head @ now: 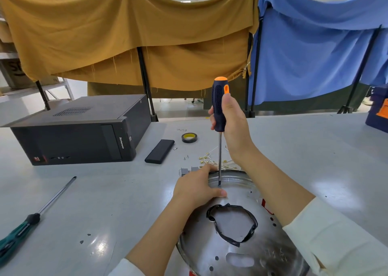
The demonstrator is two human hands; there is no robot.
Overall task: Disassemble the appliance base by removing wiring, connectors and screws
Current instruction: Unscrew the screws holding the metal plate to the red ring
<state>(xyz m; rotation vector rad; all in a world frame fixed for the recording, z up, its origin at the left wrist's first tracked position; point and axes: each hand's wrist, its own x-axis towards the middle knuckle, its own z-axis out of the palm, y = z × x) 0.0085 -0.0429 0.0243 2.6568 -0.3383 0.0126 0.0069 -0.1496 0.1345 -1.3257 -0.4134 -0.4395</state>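
Note:
A round, shiny metal appliance base (237,254) lies on the grey table in front of me, with a central hole edged in black tape. My right hand (232,118) grips the black and orange screwdriver (219,103) upright. Its tip rests on a screw (219,185) near the base's far rim. My left hand (197,186) presses down on the base's far left edge, thumb beside the tip. Removed white wires with brass connectors (212,159) lie just behind the base. Two loose screws (186,157) sit nearby.
A black desktop computer case (84,133) lies at the left. A flat black box (160,151) and a tape roll (189,137) sit behind the base. A green-handled screwdriver (31,219) lies at the near left. Two grey connector blocks (189,170) sit by my left hand.

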